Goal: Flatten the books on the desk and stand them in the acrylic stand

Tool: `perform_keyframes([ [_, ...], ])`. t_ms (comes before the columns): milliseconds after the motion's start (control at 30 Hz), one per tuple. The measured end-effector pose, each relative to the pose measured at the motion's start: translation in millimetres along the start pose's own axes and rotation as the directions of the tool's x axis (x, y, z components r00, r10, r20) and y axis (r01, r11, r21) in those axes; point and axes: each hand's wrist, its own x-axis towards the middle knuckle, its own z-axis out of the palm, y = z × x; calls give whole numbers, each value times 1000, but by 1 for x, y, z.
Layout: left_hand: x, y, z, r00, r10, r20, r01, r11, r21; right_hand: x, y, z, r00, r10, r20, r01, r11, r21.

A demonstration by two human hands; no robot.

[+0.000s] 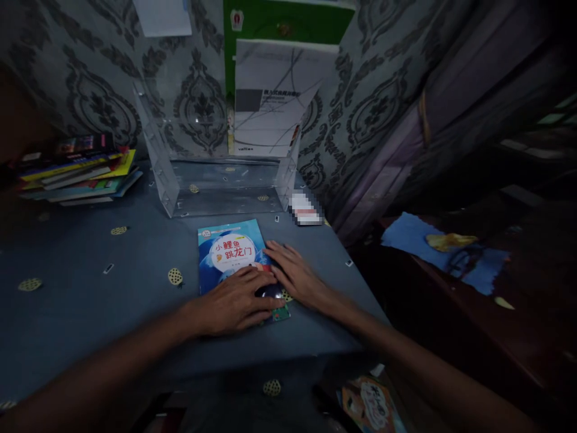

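Note:
A blue picture book [231,243] with red Chinese title characters lies face up on the blue tablecloth. My left hand [238,297] rests palm down across its lower part, fingers stretched to the right, hiding much of the lower cover. Along the book's right edge lies my right hand [300,276], its fingers extended and touching or nearly touching the cover. Both hands are flat and grip nothing. A dark shiny patch of the cover shows between the two hands, and a green corner peeks out below the left fingers.
Behind the book stands a clear acrylic rack [225,207] holding a white booklet [274,120] and a green book [293,21]. A stack of books [85,171] sits at the left. Right of the table, a blue cloth [406,240] lies on a dark red surface. Another picture book [372,403] shows below the table edge.

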Motion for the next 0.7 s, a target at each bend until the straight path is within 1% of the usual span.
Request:
perform_keyframes([
  [100, 1, 0, -2, 999, 34, 0, -34, 999, 11, -40, -8, -6, 1000, -13, -5, 13, 1000, -23],
  [200, -1, 0, 1, 1000, 23, -11, -23, 999, 25, -62, -15, -11, 1000, 4, 13, -4, 1000, -15],
  [300, -3, -1, 5, 1000, 10, -14, -9, 1000, 19, -67, -15, -12, 999, -10, 37, 10, 1000, -11],
  [433, -2, -2, 6, 1000, 8, -29, -7, 1000, 13, -65, -8, -11, 996, -52, 77, 52, 999, -7],
  [533, -2, -2, 6, 999, 6, -49, -6, 1000, 1, -64, -5, -12, 993, -36, 109, 36, 999, -1],
  [700, -2, -2, 5, 999, -13, -43, 12, 1000, -16, -62, -7, -14, 987, -2, 162, 0, 1000, 10],
])
